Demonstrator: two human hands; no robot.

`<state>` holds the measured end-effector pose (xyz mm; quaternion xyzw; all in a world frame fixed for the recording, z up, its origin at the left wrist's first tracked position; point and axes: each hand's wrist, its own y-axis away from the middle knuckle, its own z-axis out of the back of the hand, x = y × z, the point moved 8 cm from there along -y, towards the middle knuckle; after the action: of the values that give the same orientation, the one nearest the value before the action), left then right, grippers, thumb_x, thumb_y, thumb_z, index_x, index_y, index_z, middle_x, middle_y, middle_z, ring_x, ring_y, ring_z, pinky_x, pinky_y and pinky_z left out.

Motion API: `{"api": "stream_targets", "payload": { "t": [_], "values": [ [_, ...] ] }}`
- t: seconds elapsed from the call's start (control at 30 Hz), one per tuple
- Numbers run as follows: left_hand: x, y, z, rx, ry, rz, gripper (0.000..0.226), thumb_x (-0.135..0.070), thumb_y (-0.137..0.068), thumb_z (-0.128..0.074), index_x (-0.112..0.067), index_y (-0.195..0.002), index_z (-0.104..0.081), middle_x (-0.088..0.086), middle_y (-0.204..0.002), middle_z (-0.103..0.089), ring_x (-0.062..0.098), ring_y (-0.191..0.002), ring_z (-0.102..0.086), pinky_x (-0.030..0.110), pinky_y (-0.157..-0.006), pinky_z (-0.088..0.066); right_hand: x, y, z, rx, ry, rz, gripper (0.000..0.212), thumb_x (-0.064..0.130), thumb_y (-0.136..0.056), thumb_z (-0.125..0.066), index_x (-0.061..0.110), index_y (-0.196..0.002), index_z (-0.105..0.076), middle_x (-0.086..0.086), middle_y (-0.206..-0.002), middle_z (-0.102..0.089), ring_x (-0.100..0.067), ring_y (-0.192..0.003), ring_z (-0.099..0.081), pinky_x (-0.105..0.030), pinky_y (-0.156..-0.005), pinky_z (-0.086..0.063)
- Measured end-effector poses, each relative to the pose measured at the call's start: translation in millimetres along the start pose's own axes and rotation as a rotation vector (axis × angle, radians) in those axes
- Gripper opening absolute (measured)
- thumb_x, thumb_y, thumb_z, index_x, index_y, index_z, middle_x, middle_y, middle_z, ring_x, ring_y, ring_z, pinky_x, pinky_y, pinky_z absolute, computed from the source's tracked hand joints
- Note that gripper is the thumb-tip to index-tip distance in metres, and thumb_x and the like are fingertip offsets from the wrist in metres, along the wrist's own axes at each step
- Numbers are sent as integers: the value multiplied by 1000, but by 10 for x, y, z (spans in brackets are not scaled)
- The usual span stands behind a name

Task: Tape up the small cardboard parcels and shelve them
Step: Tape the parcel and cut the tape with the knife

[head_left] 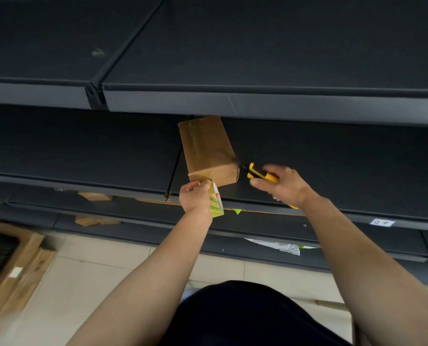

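Curling its fingers [259, 182] round the cutter [257, 174], your right hand [280, 187] held the tip at the near corner of the box [208, 148]. Your left hand [195, 198] gripped a green pack [216, 207] beside it. The box lay on the shelf [83, 151]. You needed a slow, short cut, I think.

One wide-angle camera, worn on the person's head, looks forward and steeply down from close range onto dark shelves [307, 151], which span the whole width; the tiled floor [88, 270] shows along the lower edge.
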<state>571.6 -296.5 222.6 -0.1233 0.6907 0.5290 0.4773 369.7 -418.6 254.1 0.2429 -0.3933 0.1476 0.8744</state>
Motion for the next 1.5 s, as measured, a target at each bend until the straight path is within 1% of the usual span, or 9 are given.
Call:
{"api": "stream_targets", "payload": {
  "t": [0.13,0.27,0.4,0.57,0.87,0.97,1.07,1.33,1.5],
  "values": [
    [2,-55,-35,20,-35,35,22,-10,-80,-73,-9,-95,-56,12,-95,-65,28,-76,-64,39,-68,-57,44,-65,-40,77,388,8,34,66,-76,-60,40,-98,-64,7,-82,-57,-16,-81,-57,-30,-66,-44],
    [-28,-96,-10,15,-117,28,29,-16,-81,-72,-4,-104,-60,8,-84,-64,20,-58,-61,25,-45,-44,115,-117,-58,94,527,25,34,63,-79,-61,36,-99,-65,7,-87,-57,-17,-84,-55,-32,-70,-44],
    [-41,-124,-3,13,-152,78,19,-19,-80,-71,-6,-86,-59,11,-81,-66,24,-64,-63,36,-67,-56,261,-156,-94,76,648,71,35,60,-84,-56,34,-107,-63,9,-80,-50,-18,-83,-52,-32,-70,-40],
    [-61,-167,16,49,-131,135,29,-17,-78,-73,-1,-100,-63,14,-84,-69,24,-64,-64,38,-69,-55,332,-149,-195,45,787,97,38,54,-92,-46,34,-123,-52,-2,-101,-58,-25,-94,-56,-33,-73,-38],
    [-252,-182,51,64,-222,110,17,-7,-77,-73,0,-70,-60,13,-58,-61,15,-27,-52,22,-32,-44,189,-173,-432,67,749,7,35,45,-96,-43,29,-127,-44,1,-90,-50,-22,-82,-49,-35,-68,-39],
    [-305,-184,64,73,-302,86,17,-10,-75,-74,-2,-70,-61,11,-58,-62,16,-32,-55,24,-41,-47,155,-207,-460,68,768,-1,35,44,-96,-42,29,-128,-43,0,-93,-54,-23,-85,-52,-36,-69,-40],
    [-365,-253,135,52,-381,36,16,-12,-74,-74,-2,-70,-62,10,-57,-62,19,-43,-58,30,-57,-55,-49,-164,-398,88,898,-56,38,44,-96,-42,26,-130,-44,-7,-116,-61,-28,-104,-58,-38,-77,-43],
    [-356,-286,113,133,-336,44,12,-9,-81,-70,0,-86,-64,15,-76,-66,21,-45,-62,36,-60,-58,-240,-204,-172,-99,1089,-107,40,38,-92,-52,29,-130,-44,-6,-127,-49,-27,-120,-42,-44,-98,-29],
    [-357,-287,121,137,-348,49,10,-7,-82,-69,1,-80,-64,15,-71,-65,16,-35,-59,27,-40,-53,-350,-281,99,-284,1150,-310,41,18,-92,-46,20,-133,-45,-12,-129,-42,-31,-120,-37,-47,-107,-24]
  ]
}}
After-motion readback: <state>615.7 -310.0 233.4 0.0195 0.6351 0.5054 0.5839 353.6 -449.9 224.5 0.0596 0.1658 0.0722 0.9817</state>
